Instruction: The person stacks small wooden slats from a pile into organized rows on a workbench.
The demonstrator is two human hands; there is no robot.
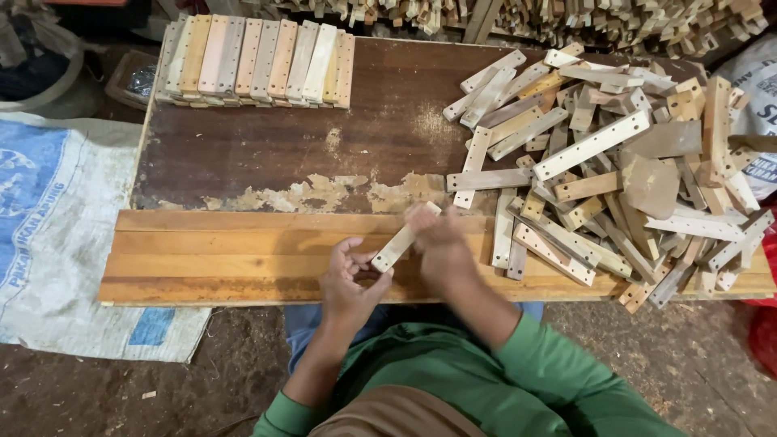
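Gripping a pale wooden slat (402, 239) at its lower end, the left hand (350, 279) is closing fingers around it while the blurred right hand (437, 243) is clasping its upper end, just above the bench's (243, 154) front planks (218, 255). A loose heap of slats (615, 170) is lying right; a neat stacked row (259, 61) is sitting far left.

Short pale wooden slat (402, 239), flat and rectangular, bare unfinished wood, tilted diagonally — lower end near the left hand (350, 279), upper end under the blurred right hand (439, 243) — held above the near edge of the orange-brown plank bench (210, 259), just beside a loose heap of similar slats (615, 170)
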